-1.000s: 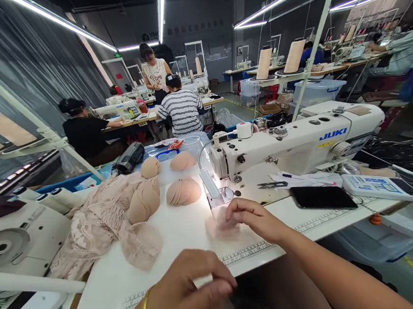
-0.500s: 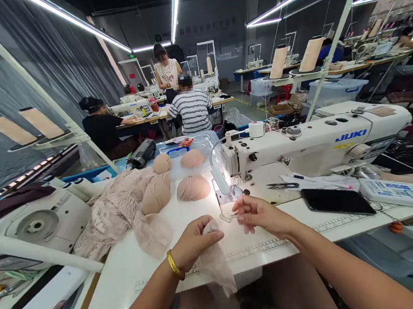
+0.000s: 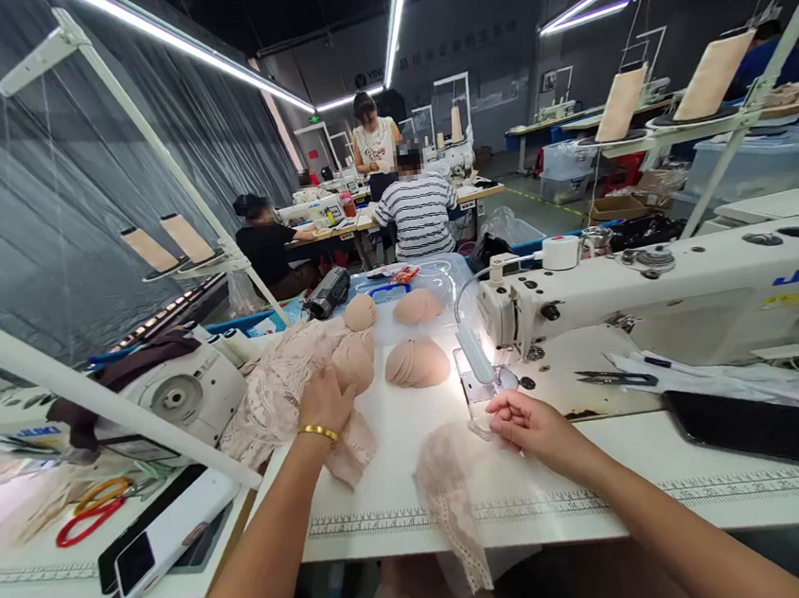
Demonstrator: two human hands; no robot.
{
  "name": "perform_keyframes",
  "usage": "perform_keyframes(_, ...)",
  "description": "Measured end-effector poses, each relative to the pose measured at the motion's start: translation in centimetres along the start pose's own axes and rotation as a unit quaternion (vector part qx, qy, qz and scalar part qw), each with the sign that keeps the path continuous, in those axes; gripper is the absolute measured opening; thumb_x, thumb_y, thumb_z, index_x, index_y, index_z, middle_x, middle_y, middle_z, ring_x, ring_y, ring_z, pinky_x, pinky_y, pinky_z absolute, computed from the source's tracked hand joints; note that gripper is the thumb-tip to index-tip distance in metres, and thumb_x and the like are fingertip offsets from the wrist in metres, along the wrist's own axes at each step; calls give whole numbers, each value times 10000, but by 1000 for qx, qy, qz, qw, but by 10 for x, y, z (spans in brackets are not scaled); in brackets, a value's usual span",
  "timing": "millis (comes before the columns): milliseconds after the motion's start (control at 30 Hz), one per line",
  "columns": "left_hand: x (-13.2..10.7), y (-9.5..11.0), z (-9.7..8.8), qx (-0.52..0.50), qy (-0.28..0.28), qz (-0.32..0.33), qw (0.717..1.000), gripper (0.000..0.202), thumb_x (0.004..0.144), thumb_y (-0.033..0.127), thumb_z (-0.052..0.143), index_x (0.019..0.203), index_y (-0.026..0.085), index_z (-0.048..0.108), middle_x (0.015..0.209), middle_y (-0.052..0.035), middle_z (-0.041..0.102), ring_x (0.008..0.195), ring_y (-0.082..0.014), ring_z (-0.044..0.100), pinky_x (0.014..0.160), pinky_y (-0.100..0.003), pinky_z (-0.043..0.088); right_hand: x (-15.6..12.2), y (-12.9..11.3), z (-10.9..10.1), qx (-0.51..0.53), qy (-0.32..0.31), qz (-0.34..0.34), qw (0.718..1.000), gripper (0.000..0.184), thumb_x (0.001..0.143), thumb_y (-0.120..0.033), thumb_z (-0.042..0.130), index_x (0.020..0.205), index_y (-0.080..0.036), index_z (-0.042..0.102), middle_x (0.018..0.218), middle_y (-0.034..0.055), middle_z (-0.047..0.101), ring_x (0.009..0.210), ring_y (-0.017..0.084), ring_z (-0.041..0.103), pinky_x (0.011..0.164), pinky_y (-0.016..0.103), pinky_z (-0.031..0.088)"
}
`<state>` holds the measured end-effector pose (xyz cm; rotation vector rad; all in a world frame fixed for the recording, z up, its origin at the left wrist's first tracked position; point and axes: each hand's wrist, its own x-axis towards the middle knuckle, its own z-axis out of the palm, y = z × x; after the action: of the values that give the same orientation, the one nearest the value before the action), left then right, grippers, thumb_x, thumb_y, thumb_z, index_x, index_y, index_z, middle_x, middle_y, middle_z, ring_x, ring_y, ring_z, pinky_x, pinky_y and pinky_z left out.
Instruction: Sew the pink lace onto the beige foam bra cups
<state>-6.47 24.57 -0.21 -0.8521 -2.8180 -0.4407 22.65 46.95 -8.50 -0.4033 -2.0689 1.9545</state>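
Note:
My left hand (image 3: 324, 400), with a gold bangle on the wrist, reaches onto the pile of beige lace pieces (image 3: 273, 388) and touches a stack of foam cups (image 3: 353, 363). My right hand (image 3: 527, 424) rests on the white table (image 3: 604, 477) in front of the presser foot (image 3: 481, 387) of the white sewing machine (image 3: 656, 296), pinching a clear strip. A lace piece (image 3: 451, 484) lies between my hands and hangs over the table's front edge. More foam cups (image 3: 417, 364) sit behind it.
Thread snips (image 3: 608, 378) and a black phone (image 3: 770, 431) lie right of the needle. A second machine (image 3: 181, 398), red-handled scissors (image 3: 86, 517) and a phone (image 3: 168, 542) are on the left. Other people (image 3: 419, 213) sew at tables behind.
My left hand let go of the lace piece and moved left and forward onto the lace pile and cups. The lace piece now lies on the table. The view swung left.

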Motion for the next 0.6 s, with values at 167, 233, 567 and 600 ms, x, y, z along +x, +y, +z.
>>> perform_keyframes(167, 2, -3, 9, 63, -5, -16, 998, 579, 907, 228, 499, 1445, 15, 493, 1356, -288, 633, 1252, -399, 620, 1041, -480, 469, 1, -8, 4, 8, 21, -3, 1000, 314, 895, -472, 714, 1027, -210, 602, 819, -27, 586, 686, 171, 629, 646, 312, 456)
perform_keyframes(233, 6, -1, 8, 75, -6, -23, 997, 531, 912, 221, 470, 1401, 23, 533, 1309, -287, 658, 1214, -406, 641, 999, -481, 482, 1, -12, 5, 13, 30, -2, 999, 324, 883, -468, 718, 1025, -203, 600, 832, -26, 581, 687, 168, 636, 631, 305, 454)
perform_keyframes(567, 10, 17, -31, 45, 49, -74, 995, 460, 968, 273, 378, 1270, 44, 638, 1093, -294, 719, 1049, -453, 673, 873, -549, 490, -1, -25, 6, 23, 43, -12, 999, 324, 869, -474, 730, 979, -193, 609, 810, -32, 593, 688, 155, 642, 633, 291, 460)
perform_keyframes(600, 6, 20, -38, 24, 55, -65, 996, 470, 963, 287, 392, 1312, 66, 615, 1134, -265, 718, 1064, -428, 666, 889, -529, 491, -1, -23, 6, 25, 43, -13, 999, 336, 870, -487, 731, 979, -194, 610, 803, -32, 596, 689, 157, 642, 633, 292, 464)
